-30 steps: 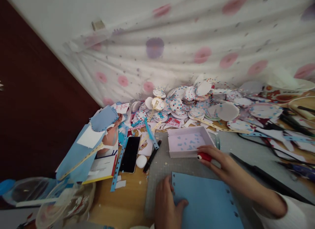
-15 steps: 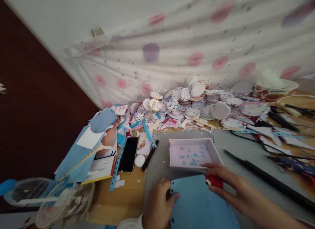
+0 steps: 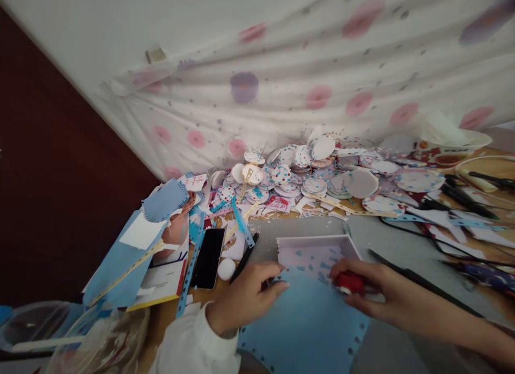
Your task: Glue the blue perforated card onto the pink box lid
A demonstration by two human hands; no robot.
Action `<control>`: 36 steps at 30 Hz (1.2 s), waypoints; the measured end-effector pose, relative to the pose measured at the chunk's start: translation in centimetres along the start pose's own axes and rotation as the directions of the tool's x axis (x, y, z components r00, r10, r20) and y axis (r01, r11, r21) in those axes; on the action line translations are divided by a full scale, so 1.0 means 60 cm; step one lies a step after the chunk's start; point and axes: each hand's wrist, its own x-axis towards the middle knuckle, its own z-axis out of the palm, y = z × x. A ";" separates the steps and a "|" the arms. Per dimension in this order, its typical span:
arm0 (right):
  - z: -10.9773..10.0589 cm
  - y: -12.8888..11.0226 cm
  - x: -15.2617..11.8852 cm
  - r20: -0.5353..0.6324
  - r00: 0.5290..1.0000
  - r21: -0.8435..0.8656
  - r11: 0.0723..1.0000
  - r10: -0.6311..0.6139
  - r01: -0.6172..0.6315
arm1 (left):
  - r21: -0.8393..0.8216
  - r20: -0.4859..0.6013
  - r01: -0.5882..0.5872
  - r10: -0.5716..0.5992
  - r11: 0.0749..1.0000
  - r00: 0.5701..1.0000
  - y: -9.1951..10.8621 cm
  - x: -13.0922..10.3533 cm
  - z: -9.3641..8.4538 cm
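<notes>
Paper is taking center stage as my left hand point(image 3: 251, 292) is pinching a blue sheet point(image 3: 303, 331) near its far-left corner, thumb and fingertips clamping the edge, apparently for steadiness. My right hand point(image 3: 372, 291) is gripping a small red craft punch point(image 3: 349, 283) between thumb and fingers at the sheet's far-right side; whether its mouth is biting the paper, I cannot tell. Holes are lining both side edges of the sheet, whose far part is overlapping the near end of a shallow white box point(image 3: 311, 240). Loose blue cut-outs point(image 3: 299, 253) are lying inside, so the box is probably serving as a catcher for small bits, set close beneath the working edge. The gray mat point(image 3: 364, 228) is sitting under the box, likely shielding the wooden tabletop point(image 3: 160, 321). A black phone point(image 3: 208, 258) and pen point(image 3: 243, 262) are resting left of the box, and speckled discs point(image 3: 315, 186) are piling up behind it, seemingly leaving the space nearest my hands for the sheet.
</notes>
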 end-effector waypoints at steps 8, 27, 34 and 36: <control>0.022 -0.003 -0.002 0.078 0.994 0.036 0.996 0.075 -0.078 | 0.067 0.132 0.092 -0.100 0.994 0.986 -0.008 0.012 -0.004; -0.043 -0.078 0.070 -0.175 0.984 -0.059 0.998 0.019 -0.030 | 0.063 0.134 0.105 -0.113 0.992 0.985 0.041 0.084 -0.043; -0.035 -0.087 0.087 -0.146 0.986 -0.049 0.996 -0.080 0.073 | 0.138 0.133 0.121 -0.139 0.983 0.981 0.046 0.088 -0.029; -0.032 -0.084 0.089 -0.140 0.988 -0.055 0.997 -0.058 0.051 | 0.176 0.126 0.108 -0.131 0.978 0.983 0.049 0.087 -0.029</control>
